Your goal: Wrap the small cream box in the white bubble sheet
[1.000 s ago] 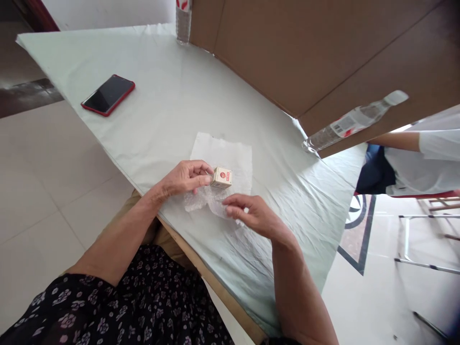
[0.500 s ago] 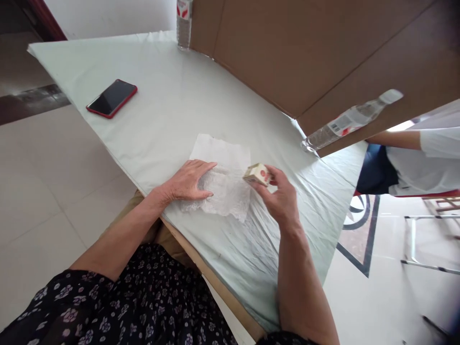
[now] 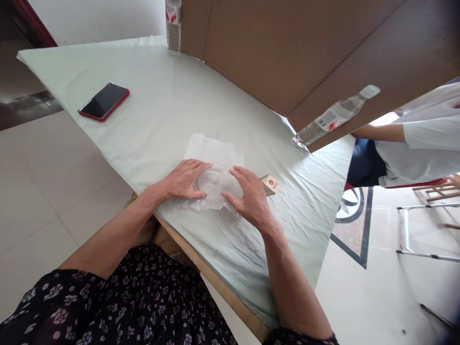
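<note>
A crumpled sheet of thin white wrap (image 3: pixel 215 152) lies on the pale green tablecloth (image 3: pixel 151 115) in front of me. My left hand (image 3: pixel 184 179) rests on its left part, thumb and fingers apart. On its right part lies my right hand (image 3: pixel 248 194), also spread and holding nothing. Just beyond the right hand, to its right, a small cream box with red print (image 3: pixel 270 184) sits on the cloth, partly hidden by that hand.
A phone in a red case (image 3: pixel 104 101) lies at the left. Tall brown cardboard (image 3: pixel 287 52) stands across the back, with one clear bottle (image 3: pixel 173 28) upright and another bottle (image 3: pixel 334 117) at its right. A person in white (image 3: pixel 431 139) is at the far right.
My right hand has let go of the small box, which now sits on the cloth, and has moved left onto the wrap. My left hand stays on the wrap. The view has shifted slightly.
</note>
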The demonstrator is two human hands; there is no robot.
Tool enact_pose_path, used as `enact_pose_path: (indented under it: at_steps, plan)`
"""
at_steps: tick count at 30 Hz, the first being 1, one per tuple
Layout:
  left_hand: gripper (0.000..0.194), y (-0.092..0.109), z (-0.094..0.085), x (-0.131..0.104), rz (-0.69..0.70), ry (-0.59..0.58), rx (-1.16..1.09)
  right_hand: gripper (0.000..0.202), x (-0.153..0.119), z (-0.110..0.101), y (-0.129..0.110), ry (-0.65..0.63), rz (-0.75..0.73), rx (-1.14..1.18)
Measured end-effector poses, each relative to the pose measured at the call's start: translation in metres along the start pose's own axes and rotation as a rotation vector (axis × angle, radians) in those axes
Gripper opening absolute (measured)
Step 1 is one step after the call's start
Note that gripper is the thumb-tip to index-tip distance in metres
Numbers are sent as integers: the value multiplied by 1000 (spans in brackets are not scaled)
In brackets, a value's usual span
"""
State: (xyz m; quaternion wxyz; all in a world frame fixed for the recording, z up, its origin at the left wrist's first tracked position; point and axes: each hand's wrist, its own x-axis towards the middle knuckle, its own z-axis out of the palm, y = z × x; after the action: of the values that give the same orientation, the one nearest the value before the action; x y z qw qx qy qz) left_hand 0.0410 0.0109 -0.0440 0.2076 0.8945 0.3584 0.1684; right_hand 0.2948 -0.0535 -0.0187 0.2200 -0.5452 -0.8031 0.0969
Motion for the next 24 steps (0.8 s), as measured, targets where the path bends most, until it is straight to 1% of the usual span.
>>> enact_pose_path:
  at_steps: [1, 3, 5, 8, 10, 11, 13, 14, 16, 18, 20, 22, 23, 24]
  plan:
    - [81, 0, -4, 1, 1, -36, 15, 57, 3, 8, -3, -77, -8, -10]
    - [81, -3, -12, 4, -1, -105, 45, 64, 3, 22, -2, -161, 4, -32]
    - [81, -6, -19, 5, -3, -152, 50, 70, -1, 30, 3, -180, 17, -44]
    - [80, -7, -22, 3, -1, -177, 50, 77, -7, 33, 8, -197, 6, -37]
    - [78, -3, -17, -2, -12, -136, 67, 79, -9, 32, 8, -212, 6, -30]
    - [75, 0, -14, -5, -21, -87, 75, 79, -10, 33, 7, -215, 8, -28]
    - [63, 8, -5, -11, -30, 32, 70, 79, -10, 34, 6, -209, 14, -24]
    - [60, 11, -1, -14, -20, 70, 61, 79, -9, 35, 6, -204, 13, -20]
    - [58, 15, 6, -19, -20, 86, 49, 77, -9, 34, 6, -194, 1, -1]
    - [61, 14, 10, -21, -45, 70, 37, 71, -7, 26, 9, -151, -14, 32]
    - [65, 12, 12, -22, -72, 58, 24, 60, -7, 10, 16, -42, 1, 56]
    - [68, 9, 13, -23, -83, 55, 12, 51, -8, -11, 30, 110, 73, 41]
    - [70, 8, 13, -23, -85, 57, 7, 50, -9, -22, 39, 172, 131, 15]
    - [72, 8, 13, -23, -86, 61, 3, 54, -12, -31, 49, 199, 192, -20]
